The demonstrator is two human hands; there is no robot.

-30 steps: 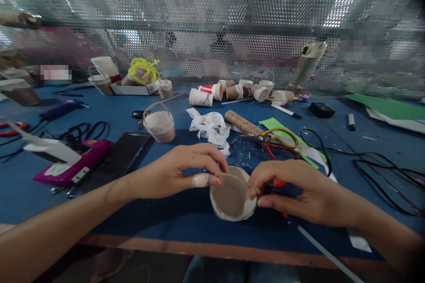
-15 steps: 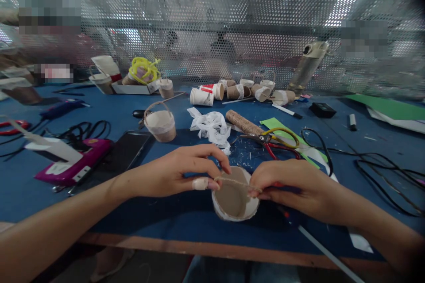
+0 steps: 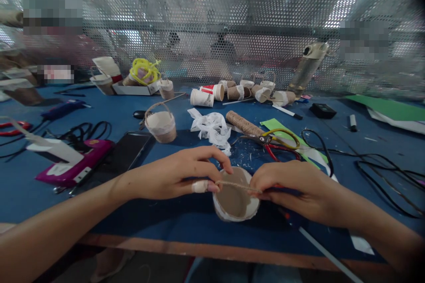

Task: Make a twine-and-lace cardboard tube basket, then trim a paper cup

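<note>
A short piece of twine (image 3: 236, 185) is stretched across the mouth of a small paper cup (image 3: 232, 203) whose rim is edged in white. My left hand (image 3: 195, 172), a bandage on its thumb, pinches the twine's left end; its index finger is raised. The other end is pinched in my right hand (image 3: 285, 183), at the cup's right rim. Partly hidden under my right hand is a glue gun (image 3: 292, 219) with a pale glue stick (image 3: 328, 254) out of its back. Whether either hand also touches the cup I cannot tell.
Beyond my hands lie white lace ribbon (image 3: 212, 126), a twine roll (image 3: 244, 122) and scissors (image 3: 265, 138). A handled cup basket (image 3: 161, 126) stands behind my left hand. At left are a purple power strip (image 3: 75, 170) and a phone (image 3: 133, 154); black cables (image 3: 375, 172) trail at right.
Almost nothing differs. My hands keep their pinch on the twine, which sits slightly lower in view, and the whole view has shifted a little.
</note>
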